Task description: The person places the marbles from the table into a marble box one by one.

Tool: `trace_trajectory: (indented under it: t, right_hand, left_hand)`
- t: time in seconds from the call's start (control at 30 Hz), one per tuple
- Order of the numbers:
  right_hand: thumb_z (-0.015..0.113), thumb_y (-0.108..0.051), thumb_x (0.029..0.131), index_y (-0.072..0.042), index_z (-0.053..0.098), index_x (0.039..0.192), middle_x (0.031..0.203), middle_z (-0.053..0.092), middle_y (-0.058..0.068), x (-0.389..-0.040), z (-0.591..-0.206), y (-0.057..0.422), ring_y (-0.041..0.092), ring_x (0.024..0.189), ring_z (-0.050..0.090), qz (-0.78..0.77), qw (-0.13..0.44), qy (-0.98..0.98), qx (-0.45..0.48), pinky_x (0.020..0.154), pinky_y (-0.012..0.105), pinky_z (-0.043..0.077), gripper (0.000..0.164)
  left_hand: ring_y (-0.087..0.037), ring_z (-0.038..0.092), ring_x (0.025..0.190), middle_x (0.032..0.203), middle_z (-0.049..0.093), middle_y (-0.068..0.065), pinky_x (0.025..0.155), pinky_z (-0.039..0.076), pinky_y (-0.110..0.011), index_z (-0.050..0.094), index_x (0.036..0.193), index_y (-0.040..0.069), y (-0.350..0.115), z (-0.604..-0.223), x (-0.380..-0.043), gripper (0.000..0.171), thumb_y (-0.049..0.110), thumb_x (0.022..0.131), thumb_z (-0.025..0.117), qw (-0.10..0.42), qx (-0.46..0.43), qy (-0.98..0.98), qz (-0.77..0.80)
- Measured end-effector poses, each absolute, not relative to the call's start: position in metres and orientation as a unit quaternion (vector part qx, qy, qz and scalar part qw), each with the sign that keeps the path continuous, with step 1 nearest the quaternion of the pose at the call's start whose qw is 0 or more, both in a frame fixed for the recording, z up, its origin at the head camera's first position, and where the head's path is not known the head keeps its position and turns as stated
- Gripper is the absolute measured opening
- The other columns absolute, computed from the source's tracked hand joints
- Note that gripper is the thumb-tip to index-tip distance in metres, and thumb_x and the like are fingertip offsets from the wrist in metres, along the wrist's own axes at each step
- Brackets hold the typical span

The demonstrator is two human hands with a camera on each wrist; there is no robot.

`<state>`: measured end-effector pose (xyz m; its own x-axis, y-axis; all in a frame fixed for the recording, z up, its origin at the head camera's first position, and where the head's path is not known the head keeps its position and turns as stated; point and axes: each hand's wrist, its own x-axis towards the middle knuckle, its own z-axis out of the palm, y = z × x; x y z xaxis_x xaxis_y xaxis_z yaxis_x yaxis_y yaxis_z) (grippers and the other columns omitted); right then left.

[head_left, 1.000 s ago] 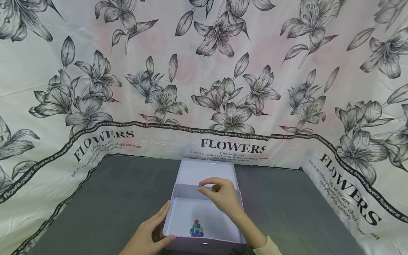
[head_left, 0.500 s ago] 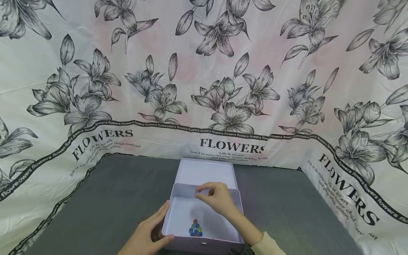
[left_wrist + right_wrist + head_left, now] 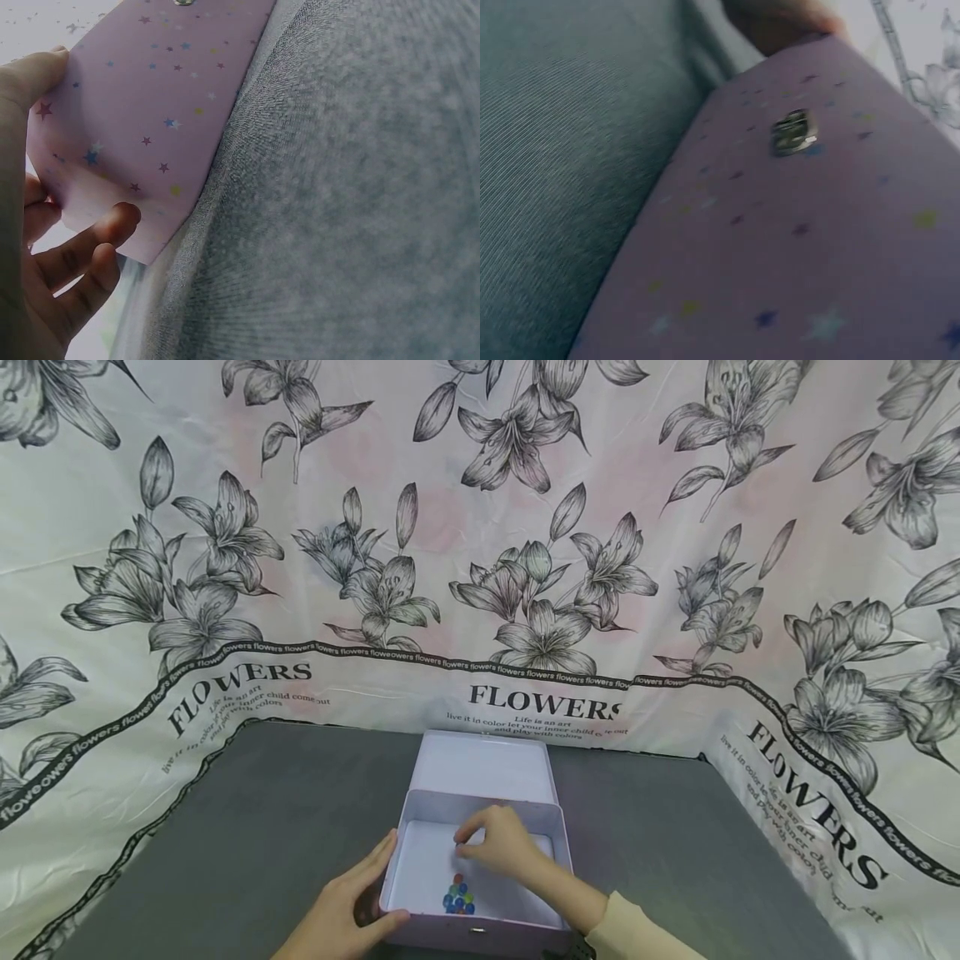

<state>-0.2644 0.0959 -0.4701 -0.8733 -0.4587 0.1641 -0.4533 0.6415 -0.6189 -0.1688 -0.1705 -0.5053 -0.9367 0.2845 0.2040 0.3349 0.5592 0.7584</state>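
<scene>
The left hand (image 3: pixel 345 914) clasps the near-left corner of the lilac box (image 3: pixel 420 806) on the worktop (image 3: pixel 262 827). The right hand (image 3: pixel 498 847), fingertips pinched, hovers just above the marbles (image 3: pixel 459 897); whether it holds one is unclear. They look hard, slick and prone to roll: pinch singly.

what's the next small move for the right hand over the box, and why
Probably lower the right hand a little more and let go beside the bead cluster: its fingertips are pinched just above the beads inside the box, which the left hand grips at its corner.
</scene>
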Motion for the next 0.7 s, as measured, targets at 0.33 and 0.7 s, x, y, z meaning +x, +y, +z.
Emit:
trace_trajectory:
  t: [0.33, 0.7]
  right_hand:
    - [0.087, -0.009, 0.083, -0.013, 0.084, 0.089, 0.093, 0.082, -0.004, -0.2539, -0.4725, 0.0928, 0.024, 0.104, 0.075, -0.277, 0.020, 0.920, -0.278, 0.096, 0.051, 0.059, 0.008]
    - [0.086, -0.011, 0.086, -0.008, 0.084, 0.097, 0.097, 0.082, 0.001, -0.2604, -0.4700, 0.0951, 0.022, 0.085, 0.075, -0.319, -0.010, 0.910, -0.265, 0.084, 0.041, 0.062, 0.011]
  left_hand:
    - [-0.035, 0.044, 0.150, 0.170, 0.034, -0.006, 0.112, 0.049, -0.051, 0.039, 0.163, 0.007, -0.1696, -0.5080, -0.1680, 0.093, 0.050, 0.092, 0.081, 0.039, -0.185, -0.882, -0.431]
    - [-0.035, 0.045, 0.149, 0.170, 0.034, -0.005, 0.110, 0.049, -0.054, 0.040, 0.163, 0.007, -0.1713, -0.5070, -0.1665, 0.094, 0.052, 0.092, 0.081, 0.037, -0.178, -0.885, -0.429]
